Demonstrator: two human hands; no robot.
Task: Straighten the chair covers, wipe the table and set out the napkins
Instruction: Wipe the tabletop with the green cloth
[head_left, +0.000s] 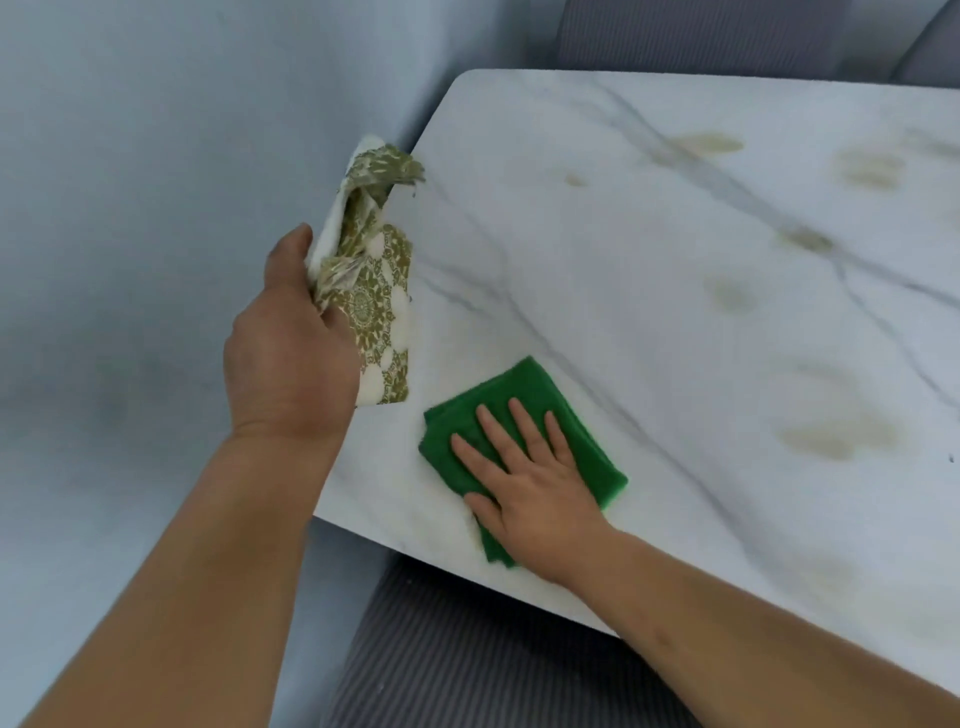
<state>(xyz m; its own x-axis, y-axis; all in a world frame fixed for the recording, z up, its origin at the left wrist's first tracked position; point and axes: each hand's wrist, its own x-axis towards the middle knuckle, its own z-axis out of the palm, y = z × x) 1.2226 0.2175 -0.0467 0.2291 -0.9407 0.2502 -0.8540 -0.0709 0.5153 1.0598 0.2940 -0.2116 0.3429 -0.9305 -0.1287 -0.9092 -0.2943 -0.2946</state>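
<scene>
A white marble-patterned table (649, 270) fills the right of the head view. My right hand (524, 467) lies flat with straight fingers on a folded green cloth (519, 389) near the table's front left corner. My left hand (291, 353) is raised beside the table's left edge and grips a bunch of white napkins with a green-gold pattern (376, 291), which hang partly over the table edge. Several yellowish smears (841, 436) mark the tabletop to the right of the cloth.
A chair with a grey striped cover (467, 660) stands below the table's front edge. Another grey covered chair (701, 36) is at the far side. A pale floor (130, 260) lies to the left.
</scene>
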